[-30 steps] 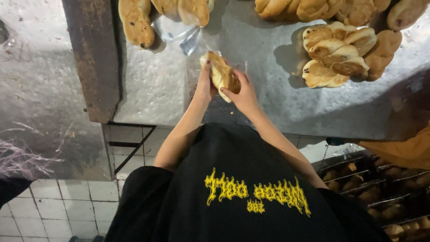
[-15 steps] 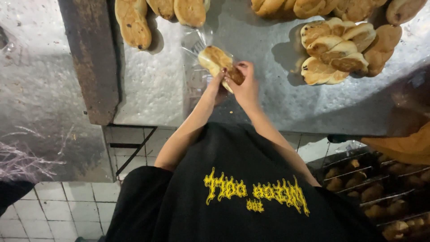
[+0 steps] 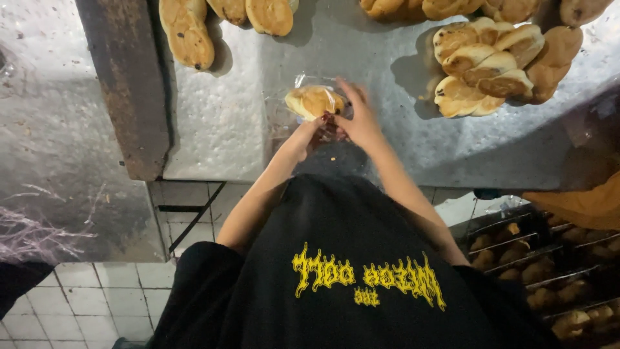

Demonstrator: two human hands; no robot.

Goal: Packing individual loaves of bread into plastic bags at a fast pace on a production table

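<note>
Shirt: a black shirt (image 3: 349,271) with yellow lettering fills the bottom of the view, nearest the camera.
Arms: both bare forearms reach forward from the shirt and converge over the desk (image 3: 232,129), a grey metal surface.
Left hand: the left hand (image 3: 303,137) is bent at the wrist, fingers curled up against the near side of a bread roll (image 3: 314,101) and its clear plastic bag (image 3: 290,116); closed on the bag below the roll.
Right hand: the right hand (image 3: 358,119) sits just beside the left, fingers spread and curved over the roll's right end, gripping bag and roll.
Roll: golden, oval, lying partly inside the bag, held just above the desk between the two hands.
Right side: racks of baked rolls (image 3: 549,271) stand low beside the desk.
Left side: a rusty dark beam (image 3: 126,84) runs across the desk; white floor tiles (image 3: 84,304) below.
Far right: a heap of split buns (image 3: 491,64) rests on the desk, well apart from the hands.
Far edge: more long loaves (image 3: 187,32) lie along the top.
</note>
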